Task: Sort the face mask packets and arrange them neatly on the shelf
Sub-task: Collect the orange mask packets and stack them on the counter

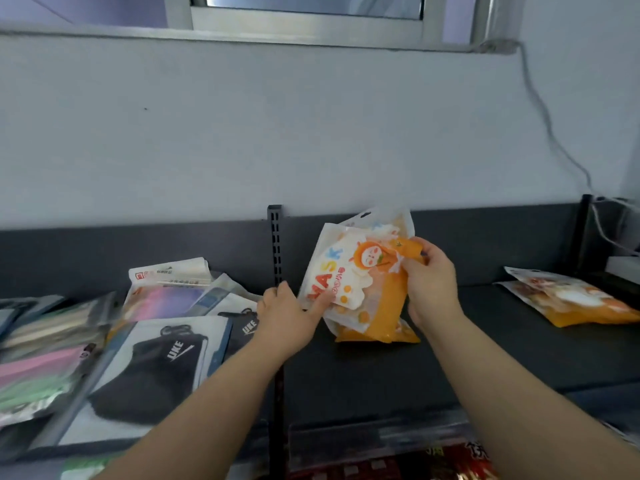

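An orange and white mask packet [349, 271] with a cartoon face and the word MASK stands tilted upright on the dark shelf [485, 341], with more like it behind. My right hand [431, 282] grips its right edge, fingers curled round it. My left hand [287, 315] touches its lower left edge with extended fingers. Another orange packet [568, 299] lies flat at the far right. Left of the slotted upright post [276, 244] lies a loose pile: a black mask packet [156, 372], a purple and pink packet [166, 296], and pastel packets [41, 355].
A grey wall and a window frame [304, 22] rise behind the shelf. A cable [550, 133] runs down the wall at the right. Red snack packaging [450, 462] shows on a lower shelf at the bottom edge.
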